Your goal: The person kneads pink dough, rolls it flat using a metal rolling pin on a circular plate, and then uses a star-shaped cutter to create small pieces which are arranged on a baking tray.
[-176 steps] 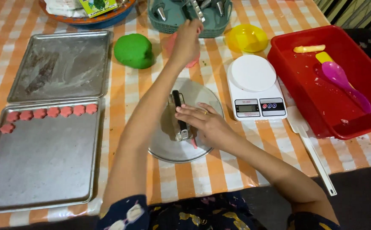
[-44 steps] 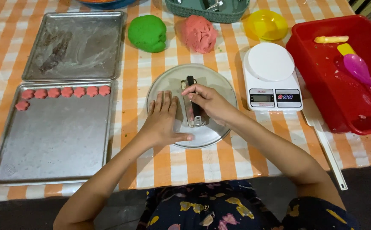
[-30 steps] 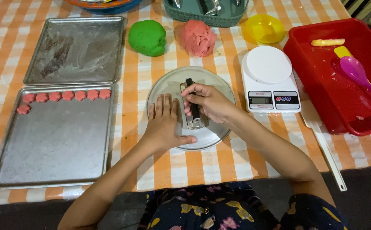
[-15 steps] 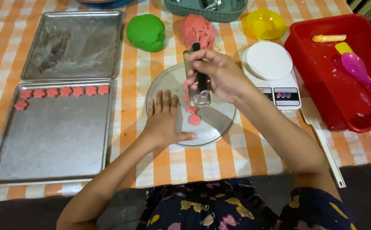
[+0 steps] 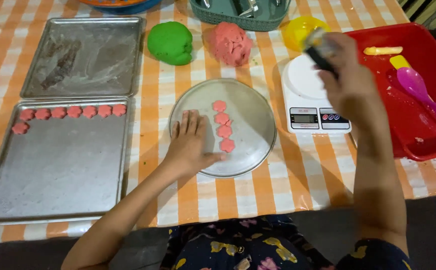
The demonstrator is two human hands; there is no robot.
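Note:
My left hand point(image 5: 190, 145) lies flat, fingers apart, on the left part of a round metal plate point(image 5: 250, 115). Several pink flower-shaped dough pieces point(image 5: 223, 126) lie in a column on the plate, just right of my fingers. My right hand point(image 5: 345, 82) is raised over the white kitchen scale point(image 5: 305, 102) and grips a metal cutter tool with a dark handle point(image 5: 318, 47), blurred by motion. A pink dough lump point(image 5: 230, 42) and a green dough lump point(image 5: 170, 42) sit behind the plate.
Two metal baking trays stand at the left: the near tray point(image 5: 58, 170) carries a row of pink flower pieces point(image 5: 70, 112), the far tray point(image 5: 85, 57) is floured. A red bin point(image 5: 428, 140) with a purple spoon point(image 5: 420, 92) is at right. A yellow bowl point(image 5: 298, 27) and a green basket point(image 5: 238, 15) stand at the back.
My right hand has lifted the cutter off the plate and swung it right, over the scale. A column of cut pink pieces now lies uncovered. My left hand stayed on the plate.

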